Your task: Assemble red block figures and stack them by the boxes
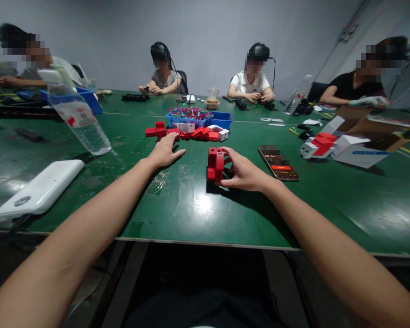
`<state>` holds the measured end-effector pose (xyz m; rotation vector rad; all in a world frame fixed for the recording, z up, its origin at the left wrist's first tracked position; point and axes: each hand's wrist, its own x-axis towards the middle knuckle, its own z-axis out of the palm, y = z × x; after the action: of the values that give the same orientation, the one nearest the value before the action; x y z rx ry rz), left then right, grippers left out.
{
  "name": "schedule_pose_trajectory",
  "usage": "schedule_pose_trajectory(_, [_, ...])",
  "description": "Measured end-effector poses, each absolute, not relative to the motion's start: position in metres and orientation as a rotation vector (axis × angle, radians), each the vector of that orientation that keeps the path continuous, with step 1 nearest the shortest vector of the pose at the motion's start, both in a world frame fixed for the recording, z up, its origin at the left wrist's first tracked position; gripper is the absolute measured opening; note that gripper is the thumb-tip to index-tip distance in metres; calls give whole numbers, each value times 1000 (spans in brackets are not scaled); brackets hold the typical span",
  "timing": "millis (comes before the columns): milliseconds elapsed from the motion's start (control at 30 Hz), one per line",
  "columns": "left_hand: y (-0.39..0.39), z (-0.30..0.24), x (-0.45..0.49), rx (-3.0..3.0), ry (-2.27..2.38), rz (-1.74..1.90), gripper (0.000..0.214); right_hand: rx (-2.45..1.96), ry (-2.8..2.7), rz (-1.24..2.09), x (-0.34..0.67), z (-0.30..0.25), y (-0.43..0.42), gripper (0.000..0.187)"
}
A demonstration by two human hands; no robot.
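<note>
My right hand [243, 172] is closed around a red block-shaped part [215, 164] that stands upright on the green table [191, 205]. My left hand [164, 150] reaches forward with its fingers stretched out and apart, holding nothing, just short of a pile of red and white parts [191, 132]. Behind that pile sits a blue bin [222, 119] with a heap of coloured small pieces [189, 112].
A phone [278, 162] lies right of my right hand. A tilted water bottle [75, 114] and a white device [41, 187] are at the left. Cardboard boxes with red and white parts [345, 146] sit at the right. Several other people work around the table's far side.
</note>
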<state>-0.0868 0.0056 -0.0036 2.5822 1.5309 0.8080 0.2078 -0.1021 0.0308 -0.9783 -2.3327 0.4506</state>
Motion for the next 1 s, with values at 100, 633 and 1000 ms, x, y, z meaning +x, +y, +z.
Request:
schedule_pose_trajectory(100, [7, -4, -88, 2550, 1595, 789, 74, -988, -2338, 431, 208, 31, -102, 88])
schedule_pose_trajectory(633, [3, 2, -83, 2539, 1857, 630, 78, -990, -2340, 413, 207, 32, -103, 86])
schedule_pose_trajectory(1000, [4, 5, -82, 2480, 1910, 460, 73, -1005, -2337, 417, 207, 33, -104, 84])
